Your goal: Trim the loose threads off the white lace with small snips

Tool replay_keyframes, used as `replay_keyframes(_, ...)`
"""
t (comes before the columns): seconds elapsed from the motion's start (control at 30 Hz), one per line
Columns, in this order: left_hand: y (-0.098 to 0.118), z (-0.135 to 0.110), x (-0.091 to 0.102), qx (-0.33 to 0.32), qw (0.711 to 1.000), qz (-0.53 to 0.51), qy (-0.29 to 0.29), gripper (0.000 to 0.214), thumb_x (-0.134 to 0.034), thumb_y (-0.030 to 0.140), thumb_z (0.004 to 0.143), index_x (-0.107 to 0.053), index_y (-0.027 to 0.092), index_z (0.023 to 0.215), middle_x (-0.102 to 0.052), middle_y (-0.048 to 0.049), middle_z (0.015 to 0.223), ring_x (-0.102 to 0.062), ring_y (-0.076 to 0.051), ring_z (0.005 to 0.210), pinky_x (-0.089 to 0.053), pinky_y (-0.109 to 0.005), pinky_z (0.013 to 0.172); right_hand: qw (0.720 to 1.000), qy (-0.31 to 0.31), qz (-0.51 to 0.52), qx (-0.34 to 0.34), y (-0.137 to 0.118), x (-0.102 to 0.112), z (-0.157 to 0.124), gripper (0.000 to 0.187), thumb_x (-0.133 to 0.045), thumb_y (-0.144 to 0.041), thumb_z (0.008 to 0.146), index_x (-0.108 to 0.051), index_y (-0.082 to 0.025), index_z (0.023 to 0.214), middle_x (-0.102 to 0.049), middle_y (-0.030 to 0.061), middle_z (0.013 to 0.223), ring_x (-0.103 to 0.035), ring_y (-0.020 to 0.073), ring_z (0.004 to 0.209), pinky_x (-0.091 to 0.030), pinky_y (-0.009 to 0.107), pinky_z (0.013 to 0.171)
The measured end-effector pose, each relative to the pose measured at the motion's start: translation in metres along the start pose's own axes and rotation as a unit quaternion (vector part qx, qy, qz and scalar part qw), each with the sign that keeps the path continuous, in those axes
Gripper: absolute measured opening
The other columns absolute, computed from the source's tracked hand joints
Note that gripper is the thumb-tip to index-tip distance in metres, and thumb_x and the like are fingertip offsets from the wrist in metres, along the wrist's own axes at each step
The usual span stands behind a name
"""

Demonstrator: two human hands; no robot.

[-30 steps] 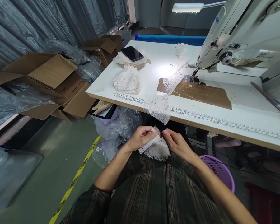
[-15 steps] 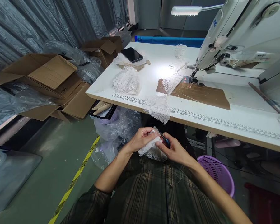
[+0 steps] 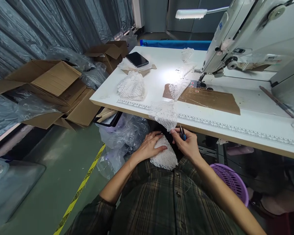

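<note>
My left hand (image 3: 150,147) lies on a bunch of white lace (image 3: 164,157) in my lap, its fingers stretched over the cloth. My right hand (image 3: 187,144) is closed round small blue-handled thread snips (image 3: 182,133), their tip pointing up just under the table edge. Its thumb and forefinger pinch near the lower end of a lace strip (image 3: 164,114) that hangs over the edge of the white sewing table (image 3: 237,125). That strip runs back across a brown card (image 3: 210,99) to the sewing machine (image 3: 237,36).
A heap of white lace (image 3: 131,86) and a black phone (image 3: 137,59) lie on the table's left part. Open cardboard boxes (image 3: 49,86) and plastic bags (image 3: 123,130) stand on the floor to the left. A purple basket (image 3: 232,182) sits at my right.
Both hands held the lace together in my lap. Now the left hand has flattened on it, and the right hand has risen with the snips to the lace hanging from the table.
</note>
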State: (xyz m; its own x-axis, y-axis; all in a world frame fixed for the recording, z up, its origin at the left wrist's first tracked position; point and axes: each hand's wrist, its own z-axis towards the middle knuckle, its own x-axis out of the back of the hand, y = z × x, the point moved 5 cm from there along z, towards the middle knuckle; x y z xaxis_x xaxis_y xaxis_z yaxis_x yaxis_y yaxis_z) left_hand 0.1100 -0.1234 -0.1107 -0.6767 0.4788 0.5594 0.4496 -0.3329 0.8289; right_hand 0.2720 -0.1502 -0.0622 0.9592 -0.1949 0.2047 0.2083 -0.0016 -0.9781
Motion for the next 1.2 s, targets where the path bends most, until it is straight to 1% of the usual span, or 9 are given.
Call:
replay_keyframes(0.07,0.003,0.003,0.005,0.010,0.987,-0.161,-0.002,0.067,-0.069,0.061,0.075,-0.060,0.018,0.125,-0.057,-0.0156,0.133,-0.051,-0.032,0.127,-0.035,-0.047,0.109,1.000,-0.011,-0.009,0.026,-0.006,-0.002,-0.005,0.038,-0.062,-0.052,0.083,-0.069,-0.015,0.078,-0.054,-0.0017,0.054,-0.046,0.0111,0.048,-0.038,0.024,0.046)
replay_keyframes(0.13,0.006,0.006,0.007,0.030,0.941,-0.336,-0.026,0.084,-0.065,0.076,0.066,-0.060,0.015,0.124,-0.064,-0.0173,0.124,-0.056,-0.034,0.120,-0.042,-0.046,0.103,0.997,-0.056,-0.024,0.048,-0.011,-0.005,-0.015,0.033,-0.061,-0.046,0.086,-0.068,-0.016,0.073,-0.051,-0.0019,0.055,-0.043,0.0106,0.050,-0.036,0.023,0.048)
replay_keyframes(0.27,0.016,0.011,0.013,0.054,0.843,-0.531,-0.067,0.104,-0.058,0.090,0.050,-0.062,0.012,0.119,-0.071,-0.0188,0.107,-0.065,-0.034,0.103,-0.049,-0.044,0.090,0.969,-0.226,-0.041,0.090,-0.022,-0.013,-0.045,0.027,-0.059,-0.032,0.089,-0.065,-0.015,0.068,-0.051,-0.0016,0.056,-0.042,0.0097,0.052,-0.035,0.023,0.050)
replay_keyframes(0.33,0.024,0.013,0.018,0.051,0.831,-0.548,-0.078,0.100,-0.065,0.085,0.050,-0.063,0.012,0.118,-0.072,-0.0181,0.101,-0.068,-0.031,0.093,-0.051,-0.041,0.083,0.940,-0.317,-0.051,0.117,-0.026,-0.017,-0.060,0.017,-0.059,-0.023,0.085,-0.066,-0.015,0.072,-0.056,-0.0009,0.059,-0.046,0.0099,0.054,-0.037,0.022,0.053)
replay_keyframes(0.43,0.032,0.016,0.023,0.082,0.870,-0.481,-0.075,0.079,-0.085,0.055,0.056,-0.063,0.012,0.118,-0.073,-0.0109,0.087,-0.067,-0.021,0.076,-0.050,-0.029,0.071,0.910,-0.384,-0.081,0.131,-0.025,-0.017,-0.071,0.009,-0.060,-0.015,0.080,-0.069,-0.017,0.080,-0.064,0.0001,0.068,-0.054,0.0119,0.060,-0.040,0.023,0.060)
replay_keyframes(0.53,0.035,0.016,0.026,0.117,0.912,-0.390,-0.044,0.057,-0.085,0.038,0.062,-0.068,0.012,0.110,-0.067,-0.0020,0.074,-0.059,-0.011,0.066,-0.043,-0.021,0.062,0.937,-0.326,-0.091,0.084,-0.016,-0.006,-0.057,0.013,-0.062,-0.027,0.084,-0.069,-0.018,0.088,-0.064,0.0007,0.071,-0.053,0.0130,0.061,-0.040,0.024,0.059)
replay_keyframes(0.7,0.040,0.016,0.028,0.104,0.924,-0.368,-0.015,0.037,-0.079,0.040,0.071,-0.073,0.012,0.095,-0.066,-0.0021,0.075,-0.055,-0.009,0.065,-0.042,-0.020,0.061,0.981,-0.168,-0.099,0.003,0.000,0.010,-0.016,0.049,-0.034,-0.052,0.099,-0.067,-0.016,0.092,-0.056,0.0015,0.068,-0.049,0.0145,0.061,-0.038,0.025,0.055)
replay_keyframes(1.0,0.042,0.018,0.032,0.084,0.938,-0.336,0.002,0.030,-0.074,0.042,0.075,-0.075,0.014,0.084,-0.071,-0.0046,0.080,-0.060,-0.012,0.073,-0.045,-0.020,0.066,0.970,-0.172,-0.157,0.070,-0.008,-0.007,0.012,0.050,-0.033,-0.053,0.099,-0.056,-0.017,0.073,-0.054,-0.0007,0.062,-0.047,0.0130,0.059,-0.034,0.026,0.058)
replay_keyframes(1.2,0.038,0.016,0.032,0.102,0.937,-0.334,0.001,0.032,-0.072,0.044,0.076,-0.074,0.013,0.084,-0.071,-0.0051,0.079,-0.060,-0.012,0.070,-0.045,-0.021,0.063,0.971,-0.161,-0.170,0.055,-0.004,-0.007,0.005,0.044,-0.033,-0.049,0.099,-0.059,-0.018,0.082,-0.056,-0.0008,0.063,-0.048,0.0134,0.058,-0.034,0.025,0.057)
